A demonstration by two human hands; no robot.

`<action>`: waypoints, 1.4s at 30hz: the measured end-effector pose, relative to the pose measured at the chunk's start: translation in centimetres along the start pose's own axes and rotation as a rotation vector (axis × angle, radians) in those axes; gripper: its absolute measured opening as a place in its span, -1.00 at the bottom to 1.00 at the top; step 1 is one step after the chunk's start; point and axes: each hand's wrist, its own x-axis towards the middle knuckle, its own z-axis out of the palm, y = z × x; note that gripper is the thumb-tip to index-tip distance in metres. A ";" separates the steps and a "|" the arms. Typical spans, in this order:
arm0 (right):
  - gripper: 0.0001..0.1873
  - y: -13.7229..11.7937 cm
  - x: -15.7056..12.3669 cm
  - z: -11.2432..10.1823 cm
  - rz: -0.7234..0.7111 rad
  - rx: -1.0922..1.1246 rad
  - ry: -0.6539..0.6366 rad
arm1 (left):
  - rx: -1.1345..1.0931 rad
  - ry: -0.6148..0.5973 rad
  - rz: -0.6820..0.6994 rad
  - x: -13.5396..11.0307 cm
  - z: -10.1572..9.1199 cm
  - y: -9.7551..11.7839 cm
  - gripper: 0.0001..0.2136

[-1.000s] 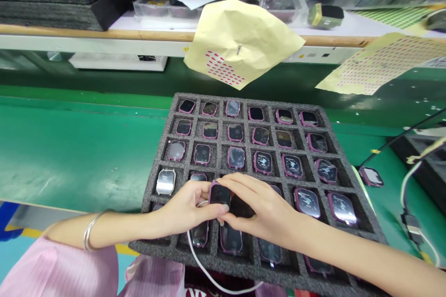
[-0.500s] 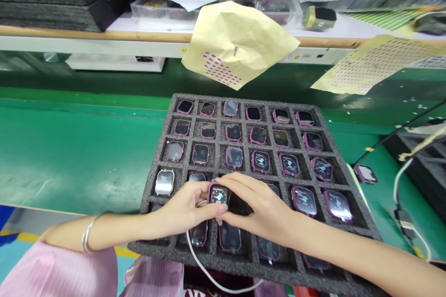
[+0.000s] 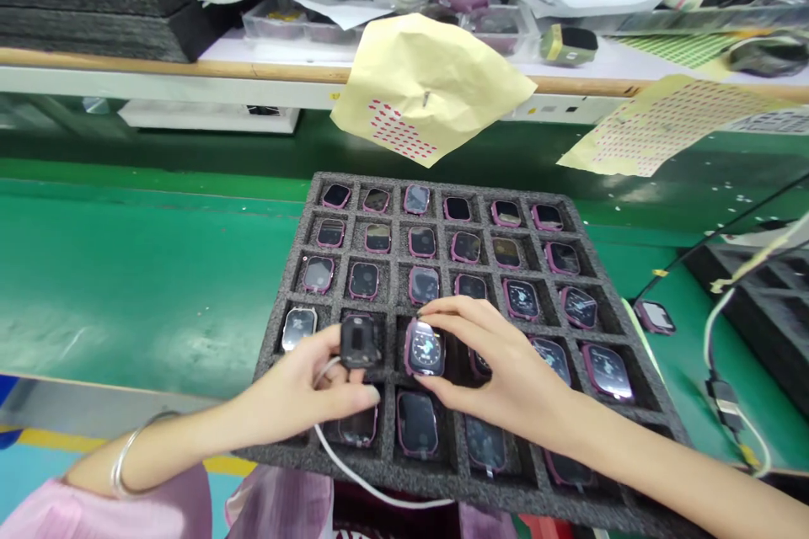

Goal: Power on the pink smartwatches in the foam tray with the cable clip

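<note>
A dark foam tray (image 3: 287, 278) with a grid of pockets lies on the green belt, and purple-rimmed smartwatch bodies sit in most pockets. My right hand (image 3: 499, 375) pinches one purple smartwatch (image 3: 425, 349) with a lit screen, just above a pocket in the fourth row. My left hand (image 3: 303, 387) holds a small black charger puck (image 3: 358, 343) on a white cable (image 3: 372, 487) that trails off the tray's near edge. One silver-rimmed watch (image 3: 298, 327) rests in the pocket left of my left hand.
Two yellow sticker sheets (image 3: 430, 84) (image 3: 663, 122) hang from the shelf edge behind the tray. A loose purple watch (image 3: 654, 317) lies on the belt at the right, near cables and another foam tray (image 3: 764, 303). Boxes, papers and foam stacks crowd the shelf.
The watch and charger puck, held together before, have come apart: my right hand carried the lit watch rightward, my left hand drew the puck left. The screen lit up half a second ago.
</note>
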 end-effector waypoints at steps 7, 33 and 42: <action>-0.71 -0.8 1.9 0.9 -0.091 -0.184 -0.122 | 0.038 0.109 -0.012 -1.9 -1.7 -1.5 -0.68; -0.63 -3.9 7.6 5.3 -0.365 -0.016 -0.145 | -0.051 0.138 0.113 -1.7 -2.4 -2.0 -0.77; -0.61 -3.2 6.6 6.6 -0.285 0.225 -0.073 | -0.087 0.147 0.133 -1.8 -2.4 -2.3 -0.81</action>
